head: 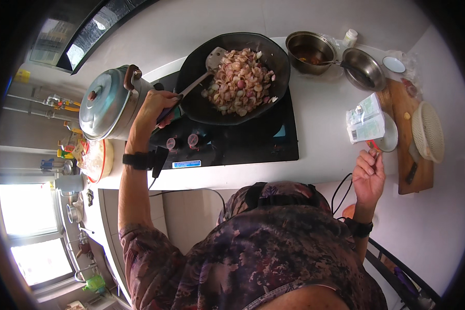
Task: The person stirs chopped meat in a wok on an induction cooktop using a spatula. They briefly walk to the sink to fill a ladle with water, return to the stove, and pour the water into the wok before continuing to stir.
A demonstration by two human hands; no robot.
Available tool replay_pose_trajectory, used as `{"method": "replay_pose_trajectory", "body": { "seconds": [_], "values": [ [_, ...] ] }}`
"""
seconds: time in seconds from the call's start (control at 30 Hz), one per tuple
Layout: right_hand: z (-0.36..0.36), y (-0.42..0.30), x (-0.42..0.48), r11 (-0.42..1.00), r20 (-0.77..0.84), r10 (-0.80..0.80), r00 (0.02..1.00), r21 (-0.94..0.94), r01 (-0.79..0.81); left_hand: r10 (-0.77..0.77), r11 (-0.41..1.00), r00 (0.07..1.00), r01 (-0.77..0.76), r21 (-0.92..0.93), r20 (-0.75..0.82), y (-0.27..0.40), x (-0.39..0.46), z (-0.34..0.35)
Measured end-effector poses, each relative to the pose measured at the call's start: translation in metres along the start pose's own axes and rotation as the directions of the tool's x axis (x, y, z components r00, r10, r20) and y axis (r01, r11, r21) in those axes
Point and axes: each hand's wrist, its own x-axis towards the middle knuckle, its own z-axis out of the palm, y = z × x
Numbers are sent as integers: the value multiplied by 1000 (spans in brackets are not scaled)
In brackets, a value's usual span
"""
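My left hand (161, 106) is closed around the dark handle of a metal spatula (197, 82). The spatula's slotted blade rests in a large dark wok (188, 102), at the left side of a heap of sliced shallots or onions (240, 83). The wok sits on a black cooktop (236, 141) with two knobs. On the right, my right hand (368, 176) is raised at the counter's front edge with its fingers bent, thumb and fingertips near each other. Whether something small is between them cannot be told. Just beyond its fingertips lie a printed plastic packet (366, 124) and a whitish bowl (389, 133).
Left of the wok stands a lidded metal pot (108, 102). Behind to the right are a metal pot with dark liquid (312, 52), a metal bowl (364, 69) and a white bottle (350, 38). A wooden cutting board (422, 182) holds a knife (412, 170) and a plastic basket (428, 131).
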Motion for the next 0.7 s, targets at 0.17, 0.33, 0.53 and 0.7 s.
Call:
{"method": "replay_pose_trajectory", "body": {
  "seconds": [0.17, 0.33, 0.53, 0.7],
  "values": [
    [0, 2, 1, 1000, -14, 25, 1000, 7, -25, 47, 999, 997, -45, -30, 68, 9, 0, 22],
    [-1, 1, -1, 1000, -25, 27, 999, 3, -27, 34, 991, 996, -23, 132, -81, 12, -26, 30],
    [0, -1, -1, 1000, -32, 23, 999, -6, -23, 298, 903, 933, -206, 377, -202, -15, -44, 20],
    [-3, 0, 2, 999, -48, 32, 998, -7, -33, 372, 874, 899, -256, 413, -232, -8, -68, 16]
  ]
}}
